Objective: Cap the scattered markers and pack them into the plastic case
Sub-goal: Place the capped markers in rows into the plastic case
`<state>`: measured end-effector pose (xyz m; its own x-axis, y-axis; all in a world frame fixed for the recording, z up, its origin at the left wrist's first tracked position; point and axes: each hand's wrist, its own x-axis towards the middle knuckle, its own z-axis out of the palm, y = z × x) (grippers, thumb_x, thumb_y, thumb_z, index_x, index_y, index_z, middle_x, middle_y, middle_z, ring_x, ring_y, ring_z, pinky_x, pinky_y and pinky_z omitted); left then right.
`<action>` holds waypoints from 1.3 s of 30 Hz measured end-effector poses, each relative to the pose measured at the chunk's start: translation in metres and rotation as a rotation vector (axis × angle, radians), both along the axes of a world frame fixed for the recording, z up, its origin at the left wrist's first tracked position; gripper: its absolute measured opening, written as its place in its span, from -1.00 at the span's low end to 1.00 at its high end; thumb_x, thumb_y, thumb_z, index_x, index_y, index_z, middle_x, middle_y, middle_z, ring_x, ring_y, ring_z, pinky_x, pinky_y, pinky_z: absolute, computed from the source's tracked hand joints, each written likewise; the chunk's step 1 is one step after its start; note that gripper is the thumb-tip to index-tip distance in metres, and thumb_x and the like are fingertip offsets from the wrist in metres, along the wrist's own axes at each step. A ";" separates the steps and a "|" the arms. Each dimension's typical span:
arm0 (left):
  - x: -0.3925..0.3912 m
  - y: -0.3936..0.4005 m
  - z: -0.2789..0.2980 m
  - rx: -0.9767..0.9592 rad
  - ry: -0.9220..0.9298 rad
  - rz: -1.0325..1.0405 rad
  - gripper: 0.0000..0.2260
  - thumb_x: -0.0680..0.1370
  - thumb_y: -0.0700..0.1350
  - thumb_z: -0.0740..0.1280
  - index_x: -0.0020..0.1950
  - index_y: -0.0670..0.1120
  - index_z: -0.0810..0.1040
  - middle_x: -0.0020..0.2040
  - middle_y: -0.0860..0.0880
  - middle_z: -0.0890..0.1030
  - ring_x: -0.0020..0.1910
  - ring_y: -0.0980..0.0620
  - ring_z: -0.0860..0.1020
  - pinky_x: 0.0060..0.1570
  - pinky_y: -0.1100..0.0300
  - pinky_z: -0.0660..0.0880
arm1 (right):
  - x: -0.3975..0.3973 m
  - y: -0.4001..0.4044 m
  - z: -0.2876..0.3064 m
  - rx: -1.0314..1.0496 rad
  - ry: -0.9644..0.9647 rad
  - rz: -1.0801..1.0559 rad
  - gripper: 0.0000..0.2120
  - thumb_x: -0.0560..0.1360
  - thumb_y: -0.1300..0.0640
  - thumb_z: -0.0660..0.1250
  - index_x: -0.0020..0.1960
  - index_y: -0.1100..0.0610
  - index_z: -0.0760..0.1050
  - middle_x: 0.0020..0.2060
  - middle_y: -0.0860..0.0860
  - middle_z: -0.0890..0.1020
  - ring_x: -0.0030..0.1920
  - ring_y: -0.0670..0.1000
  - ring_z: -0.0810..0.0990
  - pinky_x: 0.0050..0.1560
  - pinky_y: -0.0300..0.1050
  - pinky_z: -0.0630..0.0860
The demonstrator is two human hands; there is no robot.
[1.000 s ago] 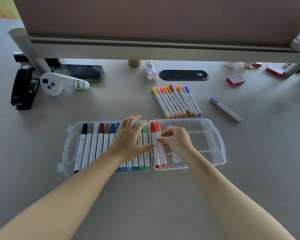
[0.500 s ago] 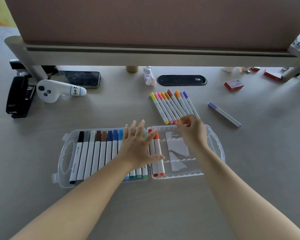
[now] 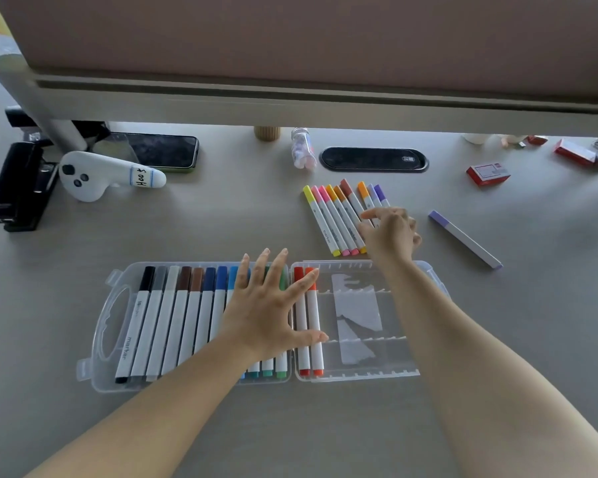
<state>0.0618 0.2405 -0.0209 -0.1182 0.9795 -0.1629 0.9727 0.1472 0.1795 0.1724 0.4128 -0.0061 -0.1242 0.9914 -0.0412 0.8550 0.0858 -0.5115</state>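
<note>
A clear plastic case (image 3: pixel 99 326) lies open and flat near me. Its left half holds a row of capped markers (image 3: pixel 173 322), black through green. A red and an orange marker (image 3: pixel 308 326) lie at the left of the right half. My left hand (image 3: pixel 266 312) rests flat with spread fingers on the blue and green markers. Beyond the case lies a loose row of capped markers (image 3: pixel 332 219), yellow to purple. My right hand (image 3: pixel 390 232) is over that row's right side, bent fingertips touching the markers. A single purple marker (image 3: pixel 465 239) lies further right.
Along the back stand a black stapler (image 3: pixel 18 188), a white controller (image 3: pixel 101 174), a phone (image 3: pixel 159 151), a small bottle (image 3: pixel 302 151), a black oval desk grommet (image 3: pixel 373 159) and red boxes (image 3: pixel 487 174). A raised shelf (image 3: pixel 290 108) overhangs the back.
My right hand left the orange marker in the case and moved up to the loose row. My left hand spread flat on the packed markers.
</note>
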 end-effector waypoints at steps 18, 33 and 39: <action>0.000 0.000 -0.001 0.004 0.024 0.018 -0.16 0.18 0.50 -0.22 0.45 0.27 -0.16 0.53 -0.06 -0.10 0.51 -0.15 -0.16 0.36 -0.09 -0.37 | -0.005 0.011 0.001 0.055 -0.218 -0.025 -0.80 0.51 0.11 0.24 -0.03 0.25 0.52 0.11 0.15 0.46 0.17 0.15 0.38 0.17 0.03 0.31; -0.002 0.000 0.005 -0.056 0.035 -0.017 -0.20 0.33 0.50 0.02 0.47 0.23 -0.15 0.53 -0.05 -0.13 0.50 -0.15 -0.17 0.41 -0.10 -0.30 | 0.027 -0.045 0.056 -0.471 0.521 -0.054 -0.80 0.48 0.18 0.32 0.03 0.29 0.54 -0.32 0.01 0.55 -0.30 -0.03 0.48 -0.18 -0.24 0.51; -0.015 -0.001 0.009 -0.079 -0.036 0.027 0.00 0.21 0.57 -0.15 0.50 0.03 -0.19 0.53 -0.09 -0.17 0.50 -0.12 -0.22 0.41 -0.06 -0.31 | 0.029 -0.089 0.040 -0.654 0.341 0.106 -0.80 0.49 0.28 0.28 0.08 0.33 0.52 -0.16 0.15 0.57 -0.28 0.04 0.53 -0.30 -0.18 0.56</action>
